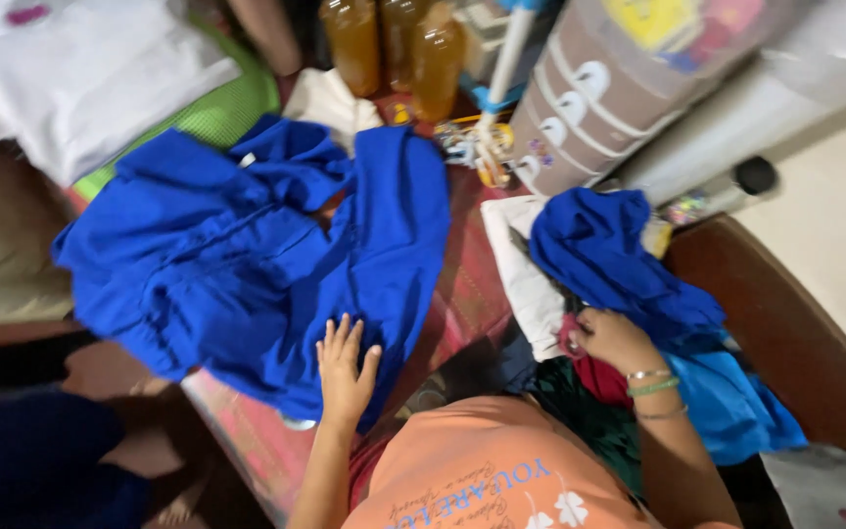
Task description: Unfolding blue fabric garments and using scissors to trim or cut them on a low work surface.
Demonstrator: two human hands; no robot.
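Observation:
A large bright blue garment (247, 255) lies spread and rumpled over a red patterned surface (467, 284). My left hand (345, 367) rests flat on its near edge, fingers apart. My right hand (611, 338) is closed on a fold of cloth at the foot of a pile on my right. That pile has a second blue cloth (604, 255) on top, a white piece (521, 269) beside it, and dark red (601, 377) and light blue (731, 407) fabric under my wrist. Which cloth the fingers pinch is hard to tell.
Three amber bottles (394, 44) stand at the back. A brown container with white marks (599, 88) and a white tube (506, 59) stand at the back right. White cloth (80, 73) and green cloth (217, 113) lie at the back left. A dark wooden edge (785, 333) curves on the right.

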